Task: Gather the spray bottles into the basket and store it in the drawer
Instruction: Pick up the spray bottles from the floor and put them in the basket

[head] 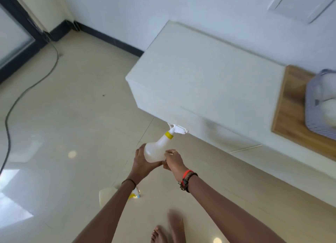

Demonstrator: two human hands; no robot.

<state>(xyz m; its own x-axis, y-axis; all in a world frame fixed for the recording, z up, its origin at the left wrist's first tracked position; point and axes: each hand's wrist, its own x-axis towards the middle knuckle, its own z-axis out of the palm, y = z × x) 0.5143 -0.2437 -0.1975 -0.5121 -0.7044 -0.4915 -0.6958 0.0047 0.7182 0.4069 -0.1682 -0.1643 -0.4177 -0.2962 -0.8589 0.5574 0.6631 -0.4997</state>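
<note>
Translucent white plastic, the spray bottle (155, 151) sits clasped between my left hand (142, 163) and right hand (173, 161), above the floor. I should keep it upright and carry it to the grey basket (316, 104) on the wooden top (289, 104).

Light: bright, even daylight; window patches lie on the floor (54, 124) at lower left.
Glare: small round spots on the glossy tiles.
Shadows: soft, faint smear on the cabinet (200, 75) front.
Blur: basket (316, 113) at right edge smeared; feet soft.
Distortion: wide-angle; walls and skirting lean.
</note>
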